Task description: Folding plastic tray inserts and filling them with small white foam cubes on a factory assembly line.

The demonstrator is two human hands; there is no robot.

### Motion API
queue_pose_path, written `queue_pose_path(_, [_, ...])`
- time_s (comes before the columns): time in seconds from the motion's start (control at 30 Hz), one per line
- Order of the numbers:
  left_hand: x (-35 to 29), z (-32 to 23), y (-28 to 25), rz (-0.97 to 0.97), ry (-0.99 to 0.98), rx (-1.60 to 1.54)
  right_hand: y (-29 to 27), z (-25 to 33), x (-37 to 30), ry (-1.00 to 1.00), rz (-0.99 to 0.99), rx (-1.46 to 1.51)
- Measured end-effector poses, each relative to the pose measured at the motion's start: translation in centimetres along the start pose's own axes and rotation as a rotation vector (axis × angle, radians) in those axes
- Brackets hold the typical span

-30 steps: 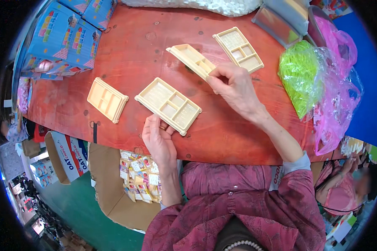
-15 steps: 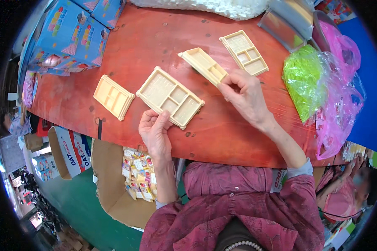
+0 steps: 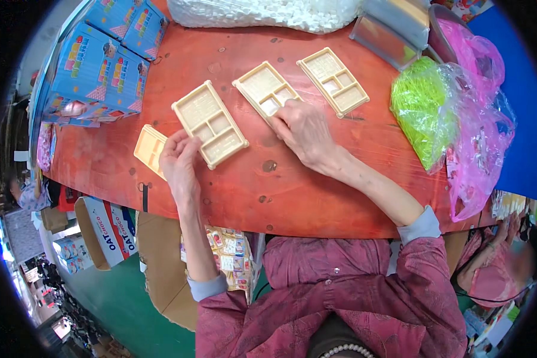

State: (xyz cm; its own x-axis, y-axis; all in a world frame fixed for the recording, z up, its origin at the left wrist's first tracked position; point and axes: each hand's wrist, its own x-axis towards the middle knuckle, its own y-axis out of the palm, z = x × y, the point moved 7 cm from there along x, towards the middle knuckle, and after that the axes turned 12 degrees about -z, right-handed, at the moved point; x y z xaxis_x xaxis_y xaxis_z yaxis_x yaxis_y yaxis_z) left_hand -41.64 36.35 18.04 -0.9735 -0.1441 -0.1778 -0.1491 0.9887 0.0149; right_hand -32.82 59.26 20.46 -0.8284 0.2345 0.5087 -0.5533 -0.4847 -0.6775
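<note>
Works over red table (image 3: 328, 200) with both hands. Clamps near end of tray C (image 3: 260, 82) between thumb and fingers of right hand (image 3: 307, 134). Finds C between trays B (image 3: 201, 107) and D (image 3: 334, 80), compartments up, apart from both. Has left hand (image 3: 180, 158) at left edge of B, thumb and fingers close together; cannot tell whether gripping or only touching. Counts four compartments in B and in D, all three trays cream. Notes D just beyond right hand, untouched. Sees tray A (image 3: 146, 145), more orange, partly hidden behind left hand. Records blue boxes (image 3: 80, 74) at far left, bag of white bits (image 3: 268, 15) at far edge, green bundle (image 3: 417, 113) beside pink bag (image 3: 480, 173) at right. Sees packets (image 3: 235, 256) in carton (image 3: 164, 262) below near edge, partly behind left forearm.
</note>
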Motion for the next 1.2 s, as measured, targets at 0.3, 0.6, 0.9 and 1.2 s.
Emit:
queue_pose_path(0.3, [-1.9,-2.1,5.2,0.193,0.895,0.867,0.5,-0.2,0.8,-0.225,0.095,-0.009])
queue_pose_path(0.6, [-2.3,-2.7,7.2,0.432,0.814,0.921,1.8,-0.9,0.6,-0.225,0.133,0.012])
queue_pose_path(0.9, [1.3,-3.4,4.7,0.526,0.263,0.407,5.0,-1.1,3.5,-0.122,0.000,0.055])
queue_pose_path(1.2, [6.9,-5.3,5.6,0.575,0.925,0.886,7.5,1.3,6.9,-0.251,-0.125,0.040])
